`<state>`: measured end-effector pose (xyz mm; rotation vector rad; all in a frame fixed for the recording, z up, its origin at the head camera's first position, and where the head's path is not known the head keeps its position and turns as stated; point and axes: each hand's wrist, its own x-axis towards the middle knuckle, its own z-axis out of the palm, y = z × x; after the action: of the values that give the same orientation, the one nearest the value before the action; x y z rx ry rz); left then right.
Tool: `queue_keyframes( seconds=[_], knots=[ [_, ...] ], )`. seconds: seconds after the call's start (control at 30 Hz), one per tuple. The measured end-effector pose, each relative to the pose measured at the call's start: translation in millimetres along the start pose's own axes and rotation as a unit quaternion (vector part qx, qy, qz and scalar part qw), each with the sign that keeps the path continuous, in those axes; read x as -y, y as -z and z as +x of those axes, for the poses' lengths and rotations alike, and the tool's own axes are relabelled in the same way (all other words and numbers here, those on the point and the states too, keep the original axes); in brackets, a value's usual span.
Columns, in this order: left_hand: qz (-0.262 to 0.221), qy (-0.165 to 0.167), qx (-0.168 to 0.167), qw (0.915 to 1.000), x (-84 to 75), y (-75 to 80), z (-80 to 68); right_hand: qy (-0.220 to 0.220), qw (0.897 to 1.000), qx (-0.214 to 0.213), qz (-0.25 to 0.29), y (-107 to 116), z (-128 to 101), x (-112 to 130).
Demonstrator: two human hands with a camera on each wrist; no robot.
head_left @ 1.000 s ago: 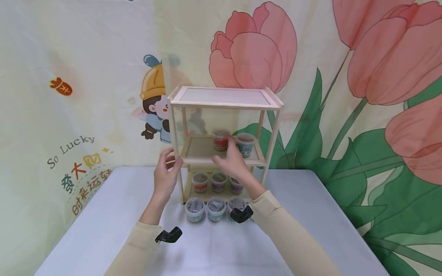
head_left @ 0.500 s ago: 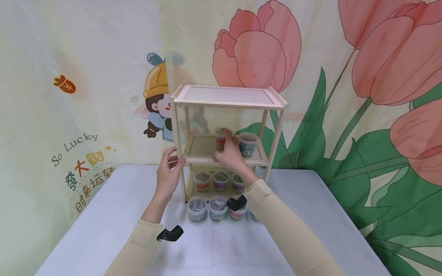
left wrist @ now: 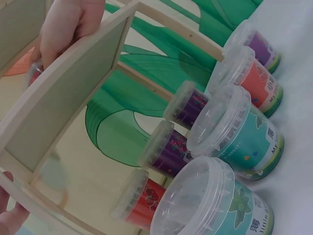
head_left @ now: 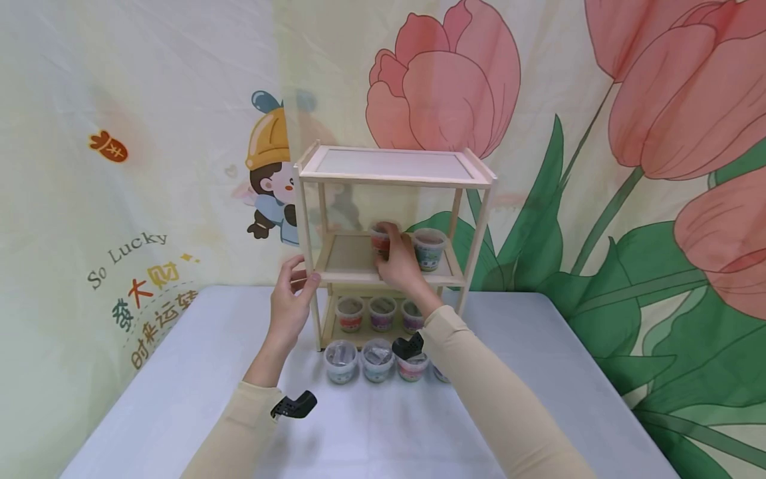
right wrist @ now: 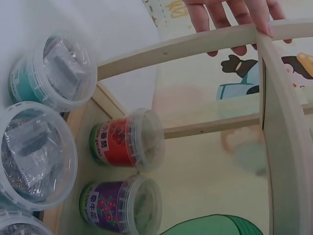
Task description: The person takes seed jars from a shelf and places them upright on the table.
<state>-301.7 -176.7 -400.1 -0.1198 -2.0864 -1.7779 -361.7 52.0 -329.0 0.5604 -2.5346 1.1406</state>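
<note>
A three-tier light wooden shelf (head_left: 391, 166) stands on the table. My left hand (head_left: 290, 303) grips its left front post at the middle tier. In the right wrist view, the left hand's thumb lies in front of the frame and its fingers (right wrist: 220, 19) behind. My right hand (head_left: 402, 266) reaches over the middle tier and holds a red-labelled plastic cup (head_left: 380, 238), partly covered by the fingers. Just right of it on that tier is a teal-labelled cup (head_left: 429, 249). The left wrist view shows only a sliver of the held cup (left wrist: 34, 72) beyond the tier's edge.
On the bottom tier sit a red-labelled cup (head_left: 350, 314) and two purple-labelled cups (head_left: 382, 314). Several clear cups with packets inside, such as a teal one (head_left: 341, 362), line the table (head_left: 347, 432) before the shelf. A patterned cloth (head_left: 191, 133) hangs behind.
My right hand's fingers have come further around the red-labelled cup, hiding more of it. The left hand stays on the post. The head view has shifted slightly.
</note>
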Motion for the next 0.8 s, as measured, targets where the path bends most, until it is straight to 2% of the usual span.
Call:
queue_keyframes(
  seconds=[0.27, 0.8],
  knots=[
    [0.001, 0.001, 0.0, 1.0, 1.4, -0.2, 0.8, 0.045, 0.999, -0.007, -0.015, -3.4, -0.9, -6.2],
    [0.005, -0.001, -0.004, 1.0, 2.3, -0.9, -0.3, 0.068, 0.998, 0.016, -0.003, -1.2, -2.5, -10.2]
  ],
)
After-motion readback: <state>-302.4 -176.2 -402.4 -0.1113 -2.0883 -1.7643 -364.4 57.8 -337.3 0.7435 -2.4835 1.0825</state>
